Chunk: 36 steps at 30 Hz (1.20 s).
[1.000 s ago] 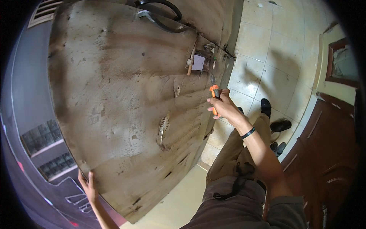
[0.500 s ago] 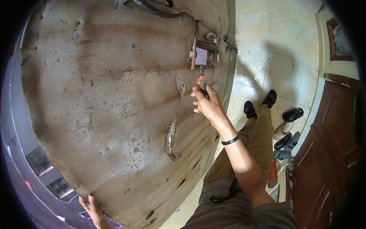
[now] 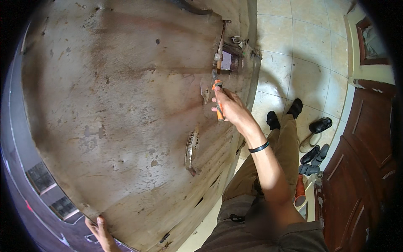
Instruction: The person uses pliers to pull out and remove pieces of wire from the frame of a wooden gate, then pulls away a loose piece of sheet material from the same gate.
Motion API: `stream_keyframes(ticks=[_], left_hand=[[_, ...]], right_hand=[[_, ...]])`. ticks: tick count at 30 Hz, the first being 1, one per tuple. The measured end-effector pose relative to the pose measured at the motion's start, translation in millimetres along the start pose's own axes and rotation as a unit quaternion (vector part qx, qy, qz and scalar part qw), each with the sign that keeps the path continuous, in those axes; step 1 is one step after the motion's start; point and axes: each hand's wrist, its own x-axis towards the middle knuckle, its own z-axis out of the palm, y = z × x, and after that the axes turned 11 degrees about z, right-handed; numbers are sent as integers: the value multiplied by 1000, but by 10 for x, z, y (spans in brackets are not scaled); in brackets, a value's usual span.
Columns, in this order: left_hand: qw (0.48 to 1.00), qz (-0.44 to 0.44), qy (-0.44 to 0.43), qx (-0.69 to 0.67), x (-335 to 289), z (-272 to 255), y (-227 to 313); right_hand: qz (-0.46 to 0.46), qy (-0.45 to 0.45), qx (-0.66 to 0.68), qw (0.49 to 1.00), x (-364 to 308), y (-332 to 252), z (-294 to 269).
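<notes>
A large, scuffed, brown-stained panel (image 3: 121,101) fills the left and middle of the view. My right hand (image 3: 231,105) is closed around pliers (image 3: 218,90) with orange and dark handles. Their metal jaws point at the lower end of a rusty rod (image 3: 221,42), which has a tan tip and a short crosspiece on top; whether they touch cannot be made out. Just right of the rod is a rectangular opening (image 3: 227,61). At the panel's lower left edge my left hand (image 3: 100,233) grips the rim, thumb on the near face, other fingers partly hidden.
A dark curved bar (image 3: 191,6) crosses the panel's top. Torn label scraps (image 3: 191,152) cling to its face. On the right are a tiled floor (image 3: 275,38), several shoes (image 3: 321,125), an orange tube-shaped object (image 3: 299,191) and a brown door (image 3: 357,168).
The pliers and my right hand have shifted, the jaws moving left and slightly up toward the rod's lower end. The rod sits further right, partly over the opening. My left hand stays at the edge.
</notes>
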Motion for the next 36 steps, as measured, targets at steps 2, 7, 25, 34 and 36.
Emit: stream_keyframes(ticks=[2, 7, 25, 34, 36], left_hand=[[1000, 0, 2, 3, -8, 52, 52], [1000, 10, -7, 4, -34, 19, 18], [999, -27, -8, 16, -147, -205, -353], [998, -55, 18, 25, -321, -310, -451], [999, -45, 19, 24, -278, -318, -483]], right_hand=[[52, -40, 15, 998, -58, -158, -101], [99, -86, 14, 991, -6, -308, -305], [308, -269, -156, 899, 426, -1404, -915], [348, -293, -102, 885, 593, -1384, -911], [353, -298, -72, 884, 606, -1359, -911]])
